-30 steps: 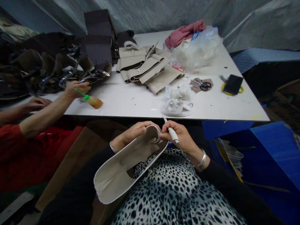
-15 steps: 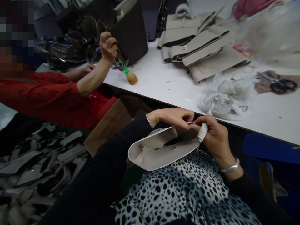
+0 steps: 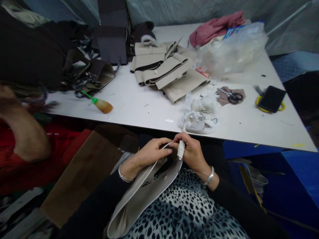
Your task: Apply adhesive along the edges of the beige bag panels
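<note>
An unfinished beige bag (image 3: 154,192) lies tilted across my lap, its mouth facing up and its inside partly in shadow. My left hand (image 3: 148,154) pinches its upper rim between thumb and fingers. Close beside it, my right hand (image 3: 194,152) is closed around an awl-like tool (image 3: 181,150) with a white-wrapped handle, held at the bag's corner. The right fingertips meet the rim near my left fingers. I cannot make out the tool's lower tip. Just beyond my hands, a clear plastic bag (image 3: 196,121) with small whitish contents rests at the table edge.
On the white table (image 3: 129,106) lie beige bag pieces (image 3: 171,73), scissors (image 3: 234,97), a glue-like bottle (image 3: 103,105) with a green nozzle, and a black flat object (image 3: 272,99) on a yellow ring. A co-worker's arm (image 3: 27,129) is at left, by a cardboard box (image 3: 72,176).
The view has swung right, so the table's right end now shows. The bag slants more steeply toward my lap. My grips stay alike; the co-worker's raised hand is lower.
</note>
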The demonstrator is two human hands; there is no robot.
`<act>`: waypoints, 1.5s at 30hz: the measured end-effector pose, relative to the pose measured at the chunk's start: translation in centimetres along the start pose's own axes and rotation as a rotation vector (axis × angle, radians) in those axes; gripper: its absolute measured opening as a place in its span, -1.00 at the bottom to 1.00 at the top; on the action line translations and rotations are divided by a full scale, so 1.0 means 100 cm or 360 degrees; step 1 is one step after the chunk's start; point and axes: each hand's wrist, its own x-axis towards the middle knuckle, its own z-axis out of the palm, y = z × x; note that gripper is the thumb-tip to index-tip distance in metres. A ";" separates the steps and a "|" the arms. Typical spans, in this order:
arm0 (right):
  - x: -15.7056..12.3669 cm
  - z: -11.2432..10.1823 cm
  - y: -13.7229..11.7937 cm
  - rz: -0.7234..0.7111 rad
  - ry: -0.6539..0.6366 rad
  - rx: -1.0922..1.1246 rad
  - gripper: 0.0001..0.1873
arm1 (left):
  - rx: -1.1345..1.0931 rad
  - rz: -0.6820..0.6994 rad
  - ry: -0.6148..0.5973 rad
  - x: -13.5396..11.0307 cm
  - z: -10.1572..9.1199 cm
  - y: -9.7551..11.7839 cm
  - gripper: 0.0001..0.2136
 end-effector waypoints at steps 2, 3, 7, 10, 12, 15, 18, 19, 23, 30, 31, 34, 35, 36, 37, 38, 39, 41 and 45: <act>0.004 0.000 0.001 -0.0005 -0.0035 0.0034 -0.77 | -0.0039 -0.0047 0.0155 0.001 0.008 -0.002 -0.72; 0.005 0.000 0.002 -0.0005 -0.0054 0.0058 -0.78 | -0.0080 -0.0082 0.0218 0.003 0.010 -0.004 -0.74; 0.008 -0.004 0.002 -0.0054 -0.0081 0.0098 -0.87 | -0.0412 -0.0222 0.0275 0.013 0.007 -0.016 -0.71; 0.005 -0.018 0.001 -0.0106 0.0000 0.0143 -0.74 | -0.0710 -0.0345 0.0287 0.019 -0.015 -0.020 -0.64; 0.002 -0.033 0.002 -0.0052 0.0023 0.0235 -0.60 | -0.0858 -0.0432 0.0398 0.023 -0.037 -0.019 -0.63; -0.004 -0.058 0.007 0.0094 0.0174 0.0229 -0.55 | -0.0922 -0.0451 0.0552 0.028 -0.067 -0.011 -0.69; -0.007 -0.081 0.017 0.0315 0.0521 0.0120 -0.69 | -0.0914 -0.0482 0.0396 0.037 -0.069 -0.003 -0.74; -0.006 -0.086 0.021 0.0390 0.0614 0.0096 -0.72 | -0.0908 -0.0515 0.0298 0.042 -0.062 0.000 -0.73; -0.002 -0.099 0.033 0.0525 0.0776 0.0037 -0.76 | -0.0727 -0.0597 0.0111 0.066 -0.012 0.010 -0.60; 0.008 -0.098 0.043 0.0367 0.0788 -0.0074 -0.77 | -0.0548 -0.0532 0.0139 0.077 0.027 0.028 -0.57; 0.009 -0.097 0.043 0.0341 0.0773 -0.0096 -0.78 | -0.0526 -0.0527 0.0177 0.076 0.026 0.029 -0.58; 0.011 -0.093 0.043 0.0278 0.0686 -0.0216 -0.82 | -0.0351 -0.0462 0.0417 0.076 0.026 0.026 -0.59; 0.011 -0.093 0.043 0.0262 0.0664 -0.0254 -0.83 | -0.0291 -0.0429 0.0474 0.077 0.027 0.025 -0.59; 0.011 -0.092 0.043 0.0249 0.0654 -0.0281 -0.84 | -0.0248 -0.0402 0.0499 0.079 0.029 0.024 -0.60; 0.011 -0.092 0.043 0.0238 0.0654 -0.0296 -0.84 | -0.0229 -0.0388 0.0497 0.080 0.030 0.023 -0.60; 0.011 -0.091 0.043 0.0232 0.0658 -0.0300 -0.84 | -0.0229 -0.0391 0.0476 0.082 0.032 0.022 -0.61; 0.010 -0.091 0.044 0.0231 0.0662 -0.0299 -0.84 | -0.0242 -0.0414 0.0447 0.084 0.033 0.021 -0.61; 0.010 -0.091 0.045 0.0235 0.0669 -0.0294 -0.82 | -0.0283 -0.0486 0.0413 0.087 0.032 0.019 -0.60; 0.010 -0.092 0.047 0.0245 0.0641 -0.0291 -0.80 | -0.0364 -0.0587 0.0485 0.089 0.023 0.011 -0.58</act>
